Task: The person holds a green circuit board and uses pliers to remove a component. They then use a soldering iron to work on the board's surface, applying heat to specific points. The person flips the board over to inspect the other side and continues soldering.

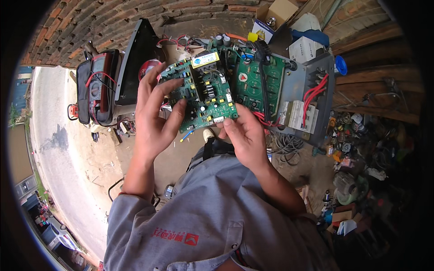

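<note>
A green circuit board (212, 108) with many small components and a yellow-and-white labelled part is held up in front of me, tilted. My right hand (246, 140) pinches its lower right corner between thumb and fingers. Over the board's left side, my left hand (156, 110) has thumb and fingers spread, the tips at or just above the components; whether they touch cannot be made out. Behind the held board is a second green board (260, 86), mounted in an opened grey metal housing (296, 81). Red wires (314, 92) loop over the housing's right end.
A black metal cover (138, 63) stands to the left, beside a red multimeter (97, 83) in a black case. An opened cardboard box (275, 18) sits at the back near a brick wall (99, 27). Coiled cable (287, 144) and piled parts (350, 135) lie at right.
</note>
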A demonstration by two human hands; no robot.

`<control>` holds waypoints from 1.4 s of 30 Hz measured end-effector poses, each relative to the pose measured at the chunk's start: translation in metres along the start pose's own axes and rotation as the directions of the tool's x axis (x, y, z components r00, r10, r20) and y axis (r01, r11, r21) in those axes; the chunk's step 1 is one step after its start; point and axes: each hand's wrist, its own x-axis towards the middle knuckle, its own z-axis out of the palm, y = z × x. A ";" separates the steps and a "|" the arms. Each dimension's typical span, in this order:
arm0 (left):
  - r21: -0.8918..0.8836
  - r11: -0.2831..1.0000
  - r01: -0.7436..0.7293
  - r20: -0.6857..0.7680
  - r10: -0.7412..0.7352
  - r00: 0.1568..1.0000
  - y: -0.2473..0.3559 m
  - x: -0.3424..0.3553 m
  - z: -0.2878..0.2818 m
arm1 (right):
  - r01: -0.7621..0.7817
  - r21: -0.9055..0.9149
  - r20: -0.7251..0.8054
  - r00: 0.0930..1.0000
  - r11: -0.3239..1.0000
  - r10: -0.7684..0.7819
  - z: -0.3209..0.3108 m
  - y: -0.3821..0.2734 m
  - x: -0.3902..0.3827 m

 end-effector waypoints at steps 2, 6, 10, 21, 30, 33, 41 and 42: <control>-0.004 0.995 -0.099 0.024 0.099 0.995 0.001 0.008 0.000 | 0.056 -0.058 -0.011 0.998 0.997 -0.057 0.005 -0.001 -0.003; -0.024 0.975 -0.220 0.119 0.222 0.968 0.003 0.027 0.007 | 0.129 -0.230 -0.060 0.987 0.965 -0.147 0.005 0.016 -0.009; -0.002 0.950 -0.314 0.235 0.305 0.923 0.010 0.039 0.011 | 0.158 -0.328 -0.032 0.983 0.931 -0.179 0.002 0.017 -0.008; 0.116 0.943 -0.313 0.238 0.280 0.930 0.016 0.041 0.039 | 0.365 -0.451 0.269 0.926 0.814 -0.266 -0.007 -0.054 -0.039; 0.251 0.916 -0.313 0.329 0.224 0.918 0.027 0.046 0.027 | -0.034 -0.787 -0.498 0.625 0.616 -0.601 -0.248 -0.083 0.044; 0.244 0.913 -0.328 0.342 0.236 0.910 0.026 0.046 0.025 | -0.279 -0.940 -0.341 0.748 0.196 -0.570 -0.261 -0.063 0.060; 0.292 0.892 -0.346 0.347 0.239 0.907 0.029 0.046 0.021 | -0.071 -0.982 -0.161 0.802 0.175 -0.575 -0.264 -0.044 0.075; 0.294 0.891 -0.347 0.349 0.238 0.907 0.029 0.046 0.022 | -0.061 -0.991 -0.119 0.806 0.118 -0.580 -0.260 -0.046 0.071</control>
